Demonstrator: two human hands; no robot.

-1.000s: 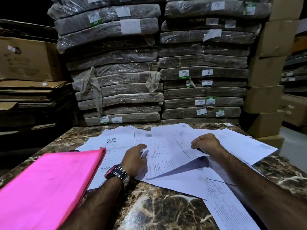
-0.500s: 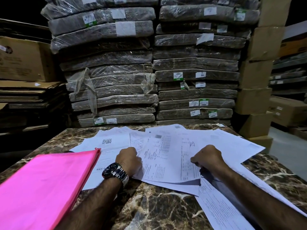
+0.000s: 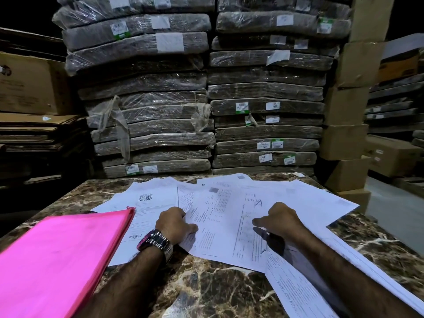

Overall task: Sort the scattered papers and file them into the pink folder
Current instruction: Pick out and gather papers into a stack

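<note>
A closed pink folder (image 3: pixel 64 253) lies at the near left of the marble table (image 3: pixel 206 292). White printed papers are strewn over the middle and right, among them a sheet with a QR code (image 3: pixel 146 198) partly under the folder's edge. One printed sheet (image 3: pixel 224 226) lies on top between my hands. My left hand (image 3: pixel 176 223), with a wristwatch, grips that sheet's left edge, thumb on top. My right hand (image 3: pixel 281 222) rests on its right part with fingers curled and thumb pointing left; whether its fingers hold the paper is hidden. More sheets (image 3: pixel 298 292) run under my right forearm.
Two tall stacks of plastic-wrapped flat bundles (image 3: pixel 149 111) (image 3: pixel 266 106) rise right behind the table's far edge. Cardboard boxes (image 3: pixel 344 115) stand at the right, flattened cartons and a box (image 3: pixel 29 86) at the left. A floor aisle (image 3: pixel 394 216) opens at the far right.
Both hands drew the top sheet toward me and lowered it from a lifted, bent state to nearly flat on the pile. My right thumb now sticks out to the left.
</note>
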